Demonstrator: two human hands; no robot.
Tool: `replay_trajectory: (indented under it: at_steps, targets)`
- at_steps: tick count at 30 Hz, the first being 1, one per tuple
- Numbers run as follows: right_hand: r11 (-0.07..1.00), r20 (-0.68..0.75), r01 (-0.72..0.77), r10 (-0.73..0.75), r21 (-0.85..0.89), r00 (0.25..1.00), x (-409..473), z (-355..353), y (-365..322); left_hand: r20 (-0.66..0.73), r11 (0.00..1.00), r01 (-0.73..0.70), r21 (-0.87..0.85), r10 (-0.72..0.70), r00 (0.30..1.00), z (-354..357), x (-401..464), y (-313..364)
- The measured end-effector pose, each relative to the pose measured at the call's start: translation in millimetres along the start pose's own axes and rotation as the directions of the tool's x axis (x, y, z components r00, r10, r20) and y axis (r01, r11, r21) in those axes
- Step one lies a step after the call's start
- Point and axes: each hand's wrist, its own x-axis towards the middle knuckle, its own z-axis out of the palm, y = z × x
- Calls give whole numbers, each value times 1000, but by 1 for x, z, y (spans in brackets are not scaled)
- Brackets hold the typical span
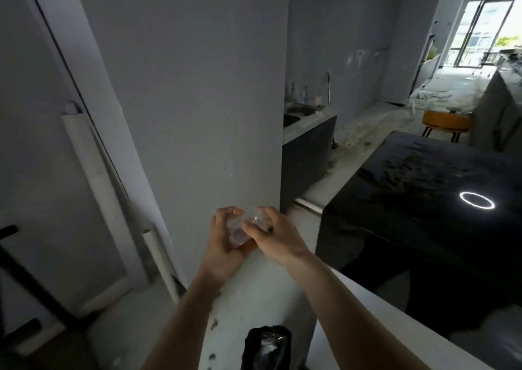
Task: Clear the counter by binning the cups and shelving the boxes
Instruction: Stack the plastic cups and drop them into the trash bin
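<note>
A grey wall panel (183,87) fills the centre and left of the view, standing upright, with a pale board (93,177) leaning against the wall to its left. To the right lies a glossy black table (423,200), its top bare in the visible part and carrying a bright ring-shaped reflection (477,200). Beyond the panel, a second table with a sink (299,112) runs along the far wall, with a few small bottles near the tap; they are too blurred to identify. An orange stool (446,122) stands on the floor behind the black table, near a bright window (485,24).

Both forearms reach forward from the bottom edge. The left hand (226,245) and the right hand (276,236) meet in front of the panel's lower edge, above a pale surface (254,299). Between them is a clear plastic cup (244,228), crumpled in appearance. The left hand's fingers (223,214) curl over its far side and the palm supports it from below. The right hand's fingers (251,229) press on the cup from the right. Both hands are clenched around it, and it touches no surface.

A dark bin bag opening (267,347) sits at the bottom edge, below the hands and well apart from the cup.
</note>
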Motion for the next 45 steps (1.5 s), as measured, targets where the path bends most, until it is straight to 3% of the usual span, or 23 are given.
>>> replay_trajectory:
  at_steps: [8,17,25,32,36,39,45]
  targets:
    - [966,48,-254,256,-47,965,75,108,75,211,954,88,286,-152,966,-22,40,-145]
    - [797,75,-597,592,89,802,93,205,241,446,909,199,367,-360,819,5,25,-314]
    - [676,21,-737,737,14,676,97,248,368,484,844,390,368,-532,695,72,-31,-451]
    - [653,-34,-756,756,-44,654,107,258,446,572,803,401,441,-596,564,118,-42,-509]
    - [624,-11,-748,766,-224,643,107,255,469,521,691,344,636,-713,470,119,-31,-521]
    - [620,24,-651,732,-438,680,103,245,464,514,654,204,728,-718,469,114,-19,-510]
    - [637,82,-442,622,-631,779,112,219,423,586,628,-100,772,-642,495,104,22,-459]
